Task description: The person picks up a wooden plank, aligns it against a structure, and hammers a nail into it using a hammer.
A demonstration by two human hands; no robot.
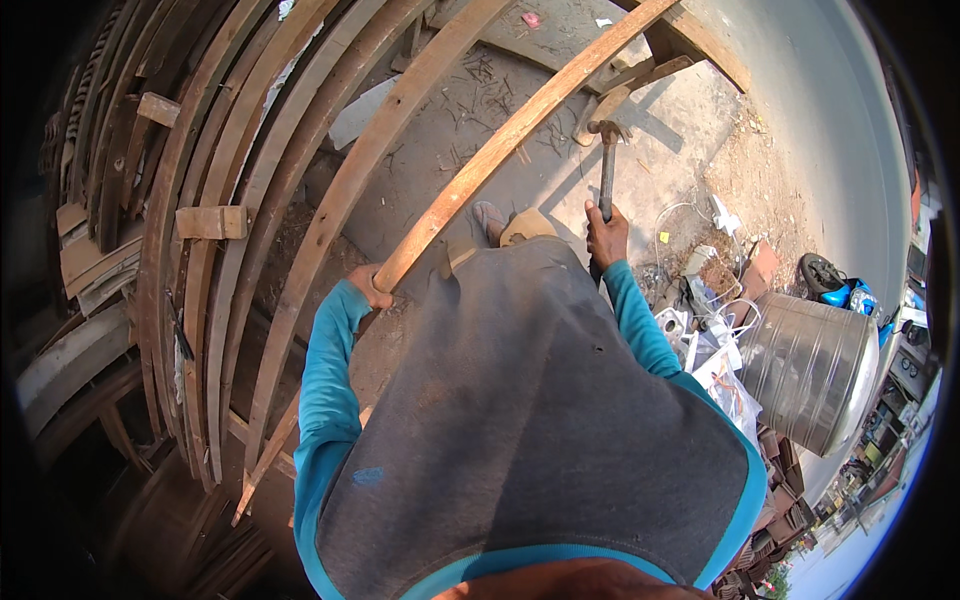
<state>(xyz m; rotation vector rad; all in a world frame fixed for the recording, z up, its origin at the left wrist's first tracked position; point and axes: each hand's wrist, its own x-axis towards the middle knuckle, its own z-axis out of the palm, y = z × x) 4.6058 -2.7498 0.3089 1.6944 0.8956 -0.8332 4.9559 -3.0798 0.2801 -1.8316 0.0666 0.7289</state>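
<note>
We hold a wooden plank [522, 130] and a hammer [607, 170].
Our left hand [371, 286] closes around the plank at our left, its long axis slanting away rightward; our right hand [607, 238] grips the hammer, which points head-first away.

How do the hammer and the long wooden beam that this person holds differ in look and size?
The beam is long and meets the picture's upper edge, while the hammer is much shorter. The beam is lighter orange-brown; the hammer's handle is dark. The beam is one plain strip; the hammer carries a crosswise head. Both are held: beam in the left grip, hammer in the right grip.
</note>
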